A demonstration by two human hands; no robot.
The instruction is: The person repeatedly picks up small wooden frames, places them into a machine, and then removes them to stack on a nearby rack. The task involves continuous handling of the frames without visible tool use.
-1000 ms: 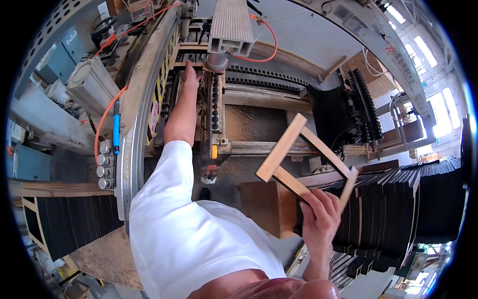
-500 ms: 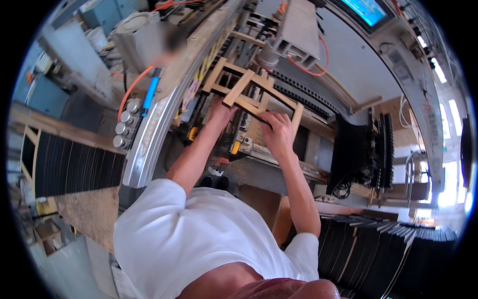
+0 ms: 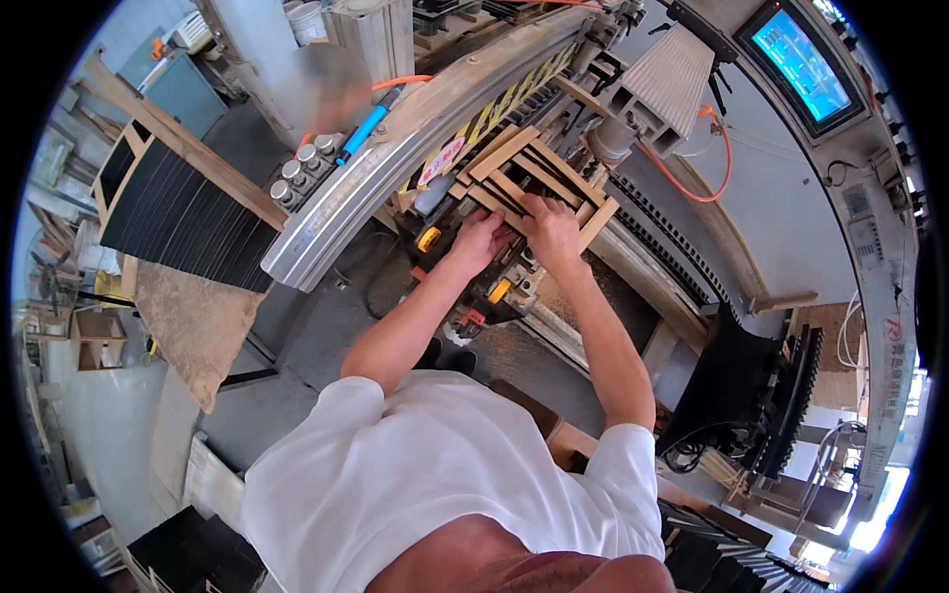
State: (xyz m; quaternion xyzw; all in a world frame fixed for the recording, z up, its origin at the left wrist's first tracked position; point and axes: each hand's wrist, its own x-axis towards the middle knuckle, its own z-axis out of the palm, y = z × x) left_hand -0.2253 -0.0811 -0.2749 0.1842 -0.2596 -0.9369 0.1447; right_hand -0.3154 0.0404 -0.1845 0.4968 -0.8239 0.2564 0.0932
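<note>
A light wooden frame with dark edges and several bars lies on the machine bed in front of me. My right hand is closed on its near bar, fingers bent over the wood. Just to the left, my left hand is closed at the near edge of the same frame, with its fingertips partly hidden under the wood. A round metal pressing head hangs just beyond the frame's far right side. Yellow round knobs on the machine sit left of and below my hands.
A metal rail with a blue tube runs along the left. Stacks of dark-edged frames stand farther left. At upper right is a lit screen; a black cable chain lies to the right.
My view has swung, so the machine appears shifted. The frame's bars now lie closer together, and my two hands are nearer each other at its near edge.
</note>
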